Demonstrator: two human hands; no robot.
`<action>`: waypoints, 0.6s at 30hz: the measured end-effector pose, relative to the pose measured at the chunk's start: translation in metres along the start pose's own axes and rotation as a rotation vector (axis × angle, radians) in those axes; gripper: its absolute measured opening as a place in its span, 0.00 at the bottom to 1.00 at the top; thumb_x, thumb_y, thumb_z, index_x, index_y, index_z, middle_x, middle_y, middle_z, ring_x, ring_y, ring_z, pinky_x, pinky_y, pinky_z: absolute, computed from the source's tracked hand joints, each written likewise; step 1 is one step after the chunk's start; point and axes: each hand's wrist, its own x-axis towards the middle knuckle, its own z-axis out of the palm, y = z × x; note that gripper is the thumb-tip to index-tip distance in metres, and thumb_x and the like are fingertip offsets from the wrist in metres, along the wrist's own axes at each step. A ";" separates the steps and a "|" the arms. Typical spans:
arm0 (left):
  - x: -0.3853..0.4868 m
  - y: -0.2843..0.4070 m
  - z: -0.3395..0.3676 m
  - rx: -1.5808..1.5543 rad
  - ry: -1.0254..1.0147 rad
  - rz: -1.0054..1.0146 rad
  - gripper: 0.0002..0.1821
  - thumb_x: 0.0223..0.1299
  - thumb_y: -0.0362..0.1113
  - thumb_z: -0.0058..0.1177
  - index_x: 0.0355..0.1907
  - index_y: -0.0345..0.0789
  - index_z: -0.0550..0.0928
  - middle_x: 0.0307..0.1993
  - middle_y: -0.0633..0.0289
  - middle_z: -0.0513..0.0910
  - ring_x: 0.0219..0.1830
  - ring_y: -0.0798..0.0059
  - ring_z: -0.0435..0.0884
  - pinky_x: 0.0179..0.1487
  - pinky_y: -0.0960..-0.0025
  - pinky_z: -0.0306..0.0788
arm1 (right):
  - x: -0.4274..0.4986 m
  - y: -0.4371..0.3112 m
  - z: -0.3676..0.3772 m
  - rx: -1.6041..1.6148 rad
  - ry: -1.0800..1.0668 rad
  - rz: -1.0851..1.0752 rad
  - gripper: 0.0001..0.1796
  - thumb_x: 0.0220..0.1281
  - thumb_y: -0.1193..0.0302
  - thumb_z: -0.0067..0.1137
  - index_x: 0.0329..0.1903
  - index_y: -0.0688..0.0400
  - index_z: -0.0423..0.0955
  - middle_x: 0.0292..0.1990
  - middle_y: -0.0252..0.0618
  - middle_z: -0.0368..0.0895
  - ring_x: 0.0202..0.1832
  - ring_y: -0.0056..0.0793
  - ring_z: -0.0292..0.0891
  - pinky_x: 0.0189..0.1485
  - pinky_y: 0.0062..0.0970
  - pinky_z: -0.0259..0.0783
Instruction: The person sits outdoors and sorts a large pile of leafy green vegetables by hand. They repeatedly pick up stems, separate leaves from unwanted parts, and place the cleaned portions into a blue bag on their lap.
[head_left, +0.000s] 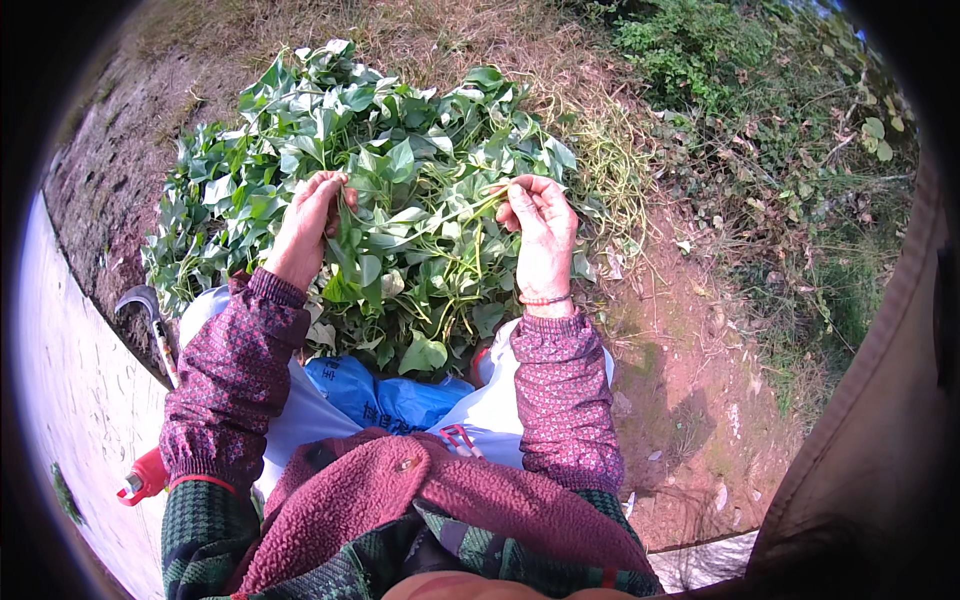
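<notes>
My left hand (306, 214) pinches a leafy green stem (347, 232) between thumb and fingertips, its leaves hanging below the fingers. Level with it on the right, my right hand (541, 217) grips thin yellow-green stems (487, 198) that point left toward the other hand. Whether one stem runs unbroken between both hands cannot be told against the foliage. Beneath and beyond both hands spreads a large heap of leafy vines (315, 120), which look like sweet potato vines. Its near edge reaches between my legs.
Bare stems (619, 169) lie heaped at the right. A blue plastic sack (416, 401) bearing writing lies between my legs. On the left are a sickle (155, 322), a red bottle (150, 472) and a pale concrete surface (82, 360). Reddish soil (690, 360) and shrubs (697, 60) flank the right.
</notes>
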 end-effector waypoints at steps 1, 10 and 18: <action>0.004 0.005 -0.005 0.115 0.094 0.040 0.07 0.73 0.37 0.43 0.42 0.38 0.74 0.30 0.69 0.78 0.29 0.88 0.70 0.29 0.81 0.59 | 0.001 0.001 -0.003 -0.012 0.030 -0.023 0.04 0.69 0.72 0.56 0.42 0.59 0.75 0.34 0.30 0.83 0.28 0.10 0.71 0.31 0.12 0.65; -0.014 0.041 -0.003 0.287 -0.037 0.171 0.11 0.64 0.42 0.60 0.40 0.37 0.81 0.27 0.80 0.72 0.27 0.93 0.64 0.32 0.82 0.57 | 0.001 0.020 0.010 -0.263 -0.153 -0.032 0.05 0.64 0.76 0.60 0.42 0.62 0.79 0.33 0.27 0.81 0.32 0.12 0.73 0.38 0.14 0.70; -0.016 0.002 0.030 0.688 -0.375 0.275 0.15 0.53 0.42 0.68 0.36 0.33 0.85 0.28 0.66 0.81 0.31 0.80 0.77 0.39 0.73 0.72 | -0.013 0.030 0.045 -0.178 -0.339 0.111 0.14 0.60 0.77 0.63 0.49 0.63 0.78 0.32 0.30 0.82 0.34 0.14 0.76 0.39 0.17 0.73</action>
